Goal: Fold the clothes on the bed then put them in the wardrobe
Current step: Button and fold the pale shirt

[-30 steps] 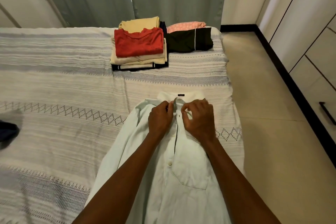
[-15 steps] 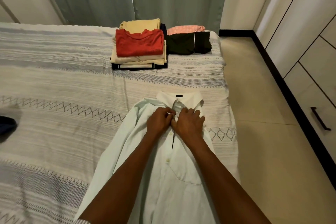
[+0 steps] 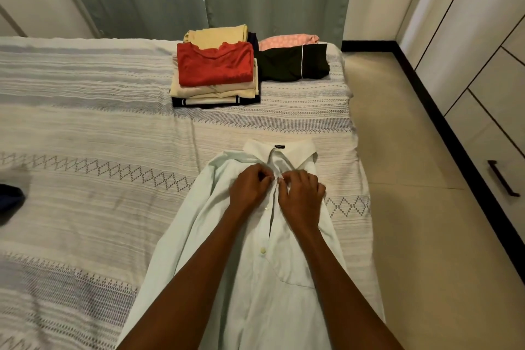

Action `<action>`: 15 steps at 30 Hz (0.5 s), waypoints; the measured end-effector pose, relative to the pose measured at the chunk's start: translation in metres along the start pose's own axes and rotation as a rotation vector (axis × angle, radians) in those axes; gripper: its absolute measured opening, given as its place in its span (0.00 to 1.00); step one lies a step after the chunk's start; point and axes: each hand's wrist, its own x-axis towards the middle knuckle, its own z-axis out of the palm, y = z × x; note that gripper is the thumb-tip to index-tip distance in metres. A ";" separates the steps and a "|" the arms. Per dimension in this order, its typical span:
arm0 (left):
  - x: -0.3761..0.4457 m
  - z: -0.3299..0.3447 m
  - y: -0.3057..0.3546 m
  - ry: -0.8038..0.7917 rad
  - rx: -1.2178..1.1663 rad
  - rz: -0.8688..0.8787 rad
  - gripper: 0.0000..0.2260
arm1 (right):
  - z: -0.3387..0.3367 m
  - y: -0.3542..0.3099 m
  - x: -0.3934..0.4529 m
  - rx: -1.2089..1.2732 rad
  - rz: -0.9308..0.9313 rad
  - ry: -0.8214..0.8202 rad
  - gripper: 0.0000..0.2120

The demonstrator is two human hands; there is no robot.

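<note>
Both hands — left hand (image 3: 250,189), right hand (image 3: 302,196) — pinch the white shirt (image 3: 255,278) placket; soft, limp — grip near the collar.

Both forearms reach in from the near edge, converging mid-frame. Left hand (image 3: 248,186) and right hand (image 3: 301,194) sit side by side, backs up, fingers curled, fingertips pinching fabric between them.

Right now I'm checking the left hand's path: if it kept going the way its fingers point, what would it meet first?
The left hand pinches the white shirt at its placket, fingers pointing toward the right hand. It would likely meet that hand's fingertips first; they look almost touching, though depth is unclear.
</note>
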 end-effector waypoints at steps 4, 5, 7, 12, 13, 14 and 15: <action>0.008 -0.008 0.006 -0.074 -0.020 -0.059 0.06 | 0.001 0.002 -0.001 0.110 -0.036 0.068 0.05; 0.009 -0.009 0.007 -0.102 -0.028 -0.056 0.07 | 0.001 0.003 -0.002 0.123 -0.042 0.082 0.05; 0.010 -0.012 0.008 -0.150 -0.048 -0.053 0.09 | 0.002 0.003 -0.003 0.140 -0.047 0.091 0.06; 0.005 -0.016 0.012 -0.207 -0.183 -0.113 0.11 | 0.005 0.005 -0.003 0.166 -0.056 0.085 0.06; 0.004 -0.016 0.013 -0.214 -0.217 -0.124 0.11 | 0.005 0.005 -0.003 0.175 -0.060 0.081 0.06; 0.003 -0.016 0.013 -0.219 -0.255 -0.140 0.11 | 0.005 0.005 -0.003 0.191 -0.064 0.078 0.05; 0.003 -0.017 0.013 -0.224 -0.294 -0.159 0.10 | 0.006 0.006 -0.004 0.217 -0.064 0.075 0.05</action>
